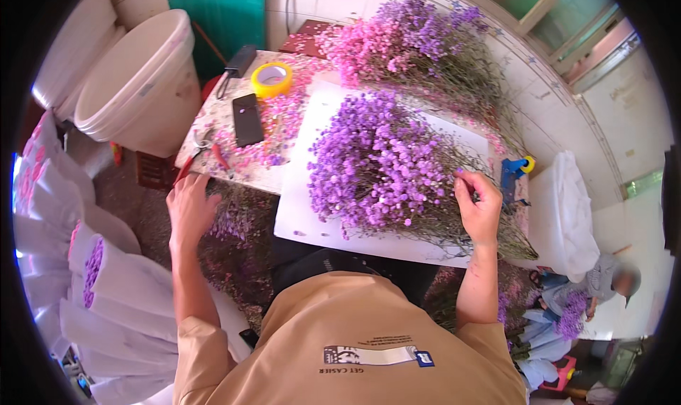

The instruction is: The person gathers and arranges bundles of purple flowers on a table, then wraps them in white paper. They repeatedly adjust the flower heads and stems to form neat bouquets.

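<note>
A bunch of purple dried flowers (376,160) lies on a white sheet (292,206) on the table, blooms to the left and thin stems to the right. Over the stems is my right hand (479,205), thumb and forefinger pinched together. A purple speck shows at its fingertips, but what they grip is unclear. My left hand (189,210) hangs at the table's left edge, thumb apart and fingers stretched toward the red-handled shears (204,148). Its fingertips are by one red handle; I cannot tell whether they touch it.
Yellow tape (272,79) and a black phone (247,120) lie among loose petals. Pink and purple flowers (415,40) are piled behind. A blue tape dispenser (512,178) stands right. White buckets (138,86) and wrapped bunches (117,298) fill the left. Another person (603,281) holds purple flowers lower right.
</note>
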A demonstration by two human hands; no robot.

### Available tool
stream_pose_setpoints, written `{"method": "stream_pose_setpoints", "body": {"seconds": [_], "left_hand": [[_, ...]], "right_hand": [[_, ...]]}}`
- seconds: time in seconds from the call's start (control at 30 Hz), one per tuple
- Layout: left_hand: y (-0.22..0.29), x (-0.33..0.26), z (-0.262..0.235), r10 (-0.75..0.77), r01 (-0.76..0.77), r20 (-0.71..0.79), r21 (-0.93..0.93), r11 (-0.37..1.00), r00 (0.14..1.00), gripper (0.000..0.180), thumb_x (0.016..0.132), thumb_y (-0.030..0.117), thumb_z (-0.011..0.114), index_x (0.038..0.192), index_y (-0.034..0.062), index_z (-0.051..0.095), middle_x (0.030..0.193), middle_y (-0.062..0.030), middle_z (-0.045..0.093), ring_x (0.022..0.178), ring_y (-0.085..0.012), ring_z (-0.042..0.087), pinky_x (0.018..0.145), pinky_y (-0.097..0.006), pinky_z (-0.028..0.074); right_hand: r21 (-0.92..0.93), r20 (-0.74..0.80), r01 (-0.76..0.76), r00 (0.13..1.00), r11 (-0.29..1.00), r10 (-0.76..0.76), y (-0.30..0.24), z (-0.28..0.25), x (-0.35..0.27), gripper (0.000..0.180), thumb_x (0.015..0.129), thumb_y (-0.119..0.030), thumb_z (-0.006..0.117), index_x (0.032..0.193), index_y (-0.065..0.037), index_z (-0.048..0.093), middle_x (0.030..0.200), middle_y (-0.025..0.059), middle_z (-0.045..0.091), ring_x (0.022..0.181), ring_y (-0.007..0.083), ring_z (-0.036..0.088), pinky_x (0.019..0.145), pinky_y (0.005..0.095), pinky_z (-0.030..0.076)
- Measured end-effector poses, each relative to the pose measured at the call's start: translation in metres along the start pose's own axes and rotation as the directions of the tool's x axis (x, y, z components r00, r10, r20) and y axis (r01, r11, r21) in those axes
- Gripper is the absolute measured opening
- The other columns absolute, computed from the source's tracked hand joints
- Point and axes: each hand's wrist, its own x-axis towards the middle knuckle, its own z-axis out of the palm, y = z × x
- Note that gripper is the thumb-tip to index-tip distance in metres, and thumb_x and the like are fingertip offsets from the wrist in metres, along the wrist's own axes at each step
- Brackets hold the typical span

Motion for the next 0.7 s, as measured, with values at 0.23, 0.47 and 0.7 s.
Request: {"method": "stream_pose_setpoints", "body": {"seconds": [0.23,0.47,0.7], "left_hand": [[0.109,0.002,-0.040,0.240,-0.125,0.036,-0.772,0.623,0.970,0.011,0.086,0.004,0.077,0.092,-0.0010,0.071,0.090,-0.0148,0.072,0.086,-0.0334,0.070,0.080,-0.041,0.055],[0.231,0.077,-0.024,0.360,-0.522,-0.378,-0.599,0.608,0.853,0.016,0.086,0.018,0.078,0.095,0.0071,0.070,0.091,-0.0076,0.067,0.093,-0.0303,0.064,0.082,-0.043,0.046],[0.232,0.088,0.003,0.186,-0.281,-0.210,-0.738,0.614,0.960,0.013,0.088,0.011,0.074,0.087,0.0009,0.065,0.080,-0.0222,0.067,0.080,-0.0446,0.067,0.071,-0.056,0.050]], "right_hand": [[0.037,-0.065,-0.007,0.998,0.999,0.010,-0.038,-0.013,0.014,0.008,0.094,0.001,0.072,0.102,0.003,0.073,0.079,0.0038,0.064,0.070,0.0086,0.057,0.065,0.0245,0.046],[-0.037,-0.081,0.138,0.987,0.990,-0.141,-0.048,0.001,0.018,0.010,0.091,0.002,0.073,0.101,0.003,0.073,0.084,0.0080,0.067,0.076,0.0154,0.064,0.071,0.0269,0.050],[-0.057,-0.078,0.066,0.994,0.996,-0.070,-0.042,-0.013,-0.009,0.008,0.092,0.001,0.071,0.099,0.001,0.074,0.089,0.0104,0.068,0.084,0.0225,0.065,0.080,0.0333,0.051]]}}
